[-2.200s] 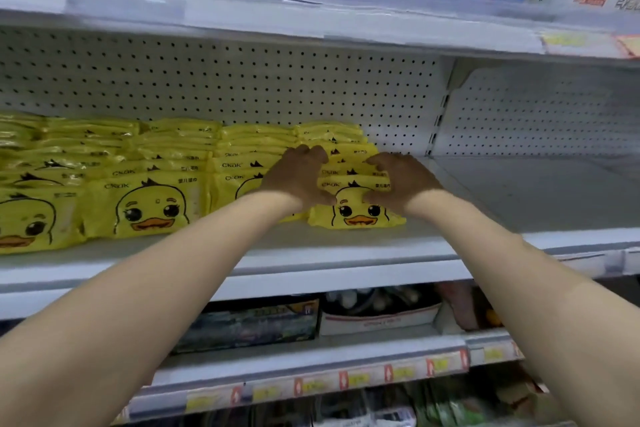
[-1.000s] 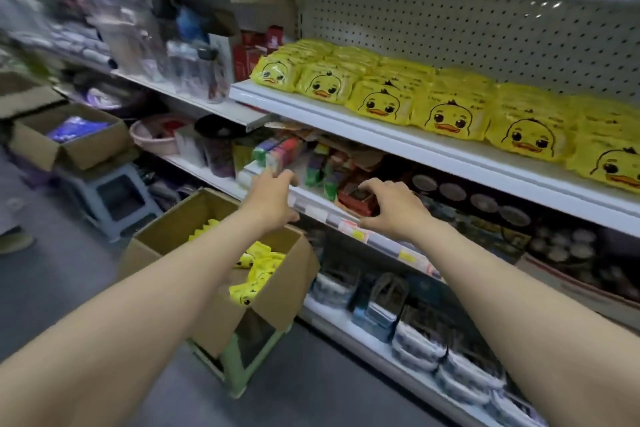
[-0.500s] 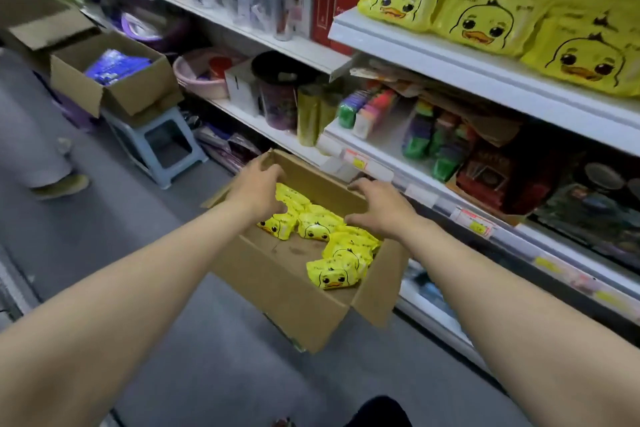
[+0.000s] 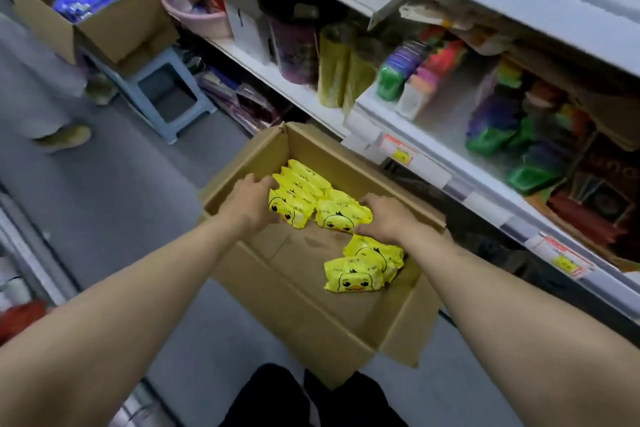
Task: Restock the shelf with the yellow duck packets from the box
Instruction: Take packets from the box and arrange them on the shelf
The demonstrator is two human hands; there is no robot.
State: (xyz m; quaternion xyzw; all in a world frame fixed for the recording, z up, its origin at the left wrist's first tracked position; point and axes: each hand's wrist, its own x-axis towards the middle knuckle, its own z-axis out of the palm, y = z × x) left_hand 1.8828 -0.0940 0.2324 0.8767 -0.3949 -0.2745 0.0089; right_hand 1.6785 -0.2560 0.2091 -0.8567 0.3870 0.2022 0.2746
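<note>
Left hand curled round the end of a row of yellow duck packets. Right hand clasps the neighbouring stack, fingers over, thumb under. Loose packets lie nearer. All sit inside the open cardboard box, just beside the shelf.

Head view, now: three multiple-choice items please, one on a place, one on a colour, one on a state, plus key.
1. Where are the left hand and right hand? A on the shelf edge; B on the floor; C inside the cardboard box, on the yellow duck packets.
2. What colour is the stool under the second box? A pale blue; B red; C green.
3. The cardboard box is: A taped shut; B open at the top; C tipped over.
Key: C, both hands are down among the packets; A, its legs show pale blue; B, its flaps spread and its inside shows.
</note>
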